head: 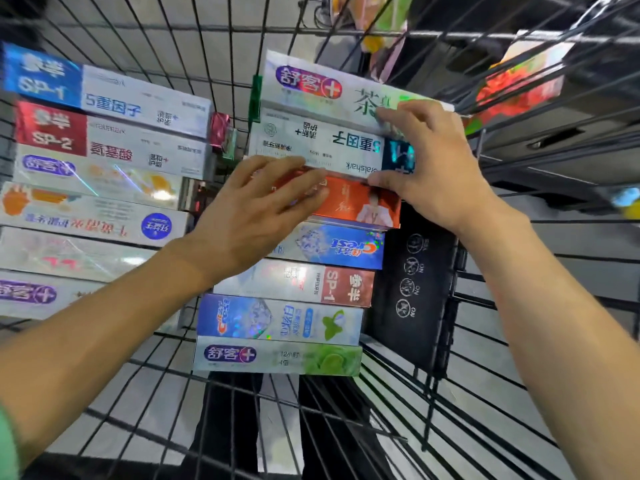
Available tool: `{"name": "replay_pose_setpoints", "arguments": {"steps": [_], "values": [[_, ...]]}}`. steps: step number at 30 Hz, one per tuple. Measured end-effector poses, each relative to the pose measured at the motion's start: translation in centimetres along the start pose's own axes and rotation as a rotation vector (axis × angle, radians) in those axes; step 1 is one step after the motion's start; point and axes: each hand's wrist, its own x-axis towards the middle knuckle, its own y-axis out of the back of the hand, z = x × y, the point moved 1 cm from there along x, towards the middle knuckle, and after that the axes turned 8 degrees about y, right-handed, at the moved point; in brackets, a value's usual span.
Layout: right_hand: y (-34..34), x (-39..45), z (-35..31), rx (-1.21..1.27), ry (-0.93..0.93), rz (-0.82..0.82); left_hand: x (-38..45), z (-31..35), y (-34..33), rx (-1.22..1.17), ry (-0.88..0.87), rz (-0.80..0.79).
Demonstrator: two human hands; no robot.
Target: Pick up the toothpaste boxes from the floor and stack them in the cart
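The right hand (426, 164) pinches the right end of a white cardboard toothpaste box with dark characters (318, 147), thumb below and fingers above it. The left hand (256, 209) lies with straight fingers pressing the orange-red box (360, 202) just beneath. Both boxes sit high in the right-hand stack (287, 306) inside the black wire cart (519, 358), with a white and green box (329, 88) on top. A second stack of boxes (93, 188) stands just left. By my reading the stacking is well along; the floor's remaining boxes are out of view.
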Motion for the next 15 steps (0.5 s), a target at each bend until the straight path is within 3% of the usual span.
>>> {"name": "replay_pose_setpoints", "arguments": {"steps": [11,15], "values": [[-0.2,-0.3,-0.4,-0.025,-0.007,-0.032,0.5,1.3,-0.1,-0.002,0.070,-0.123],[1.0,-0.3,-3.2,-0.019,-0.015,-0.009,0.3,-0.3,3.9,-0.073,0.227,-0.084]]}}
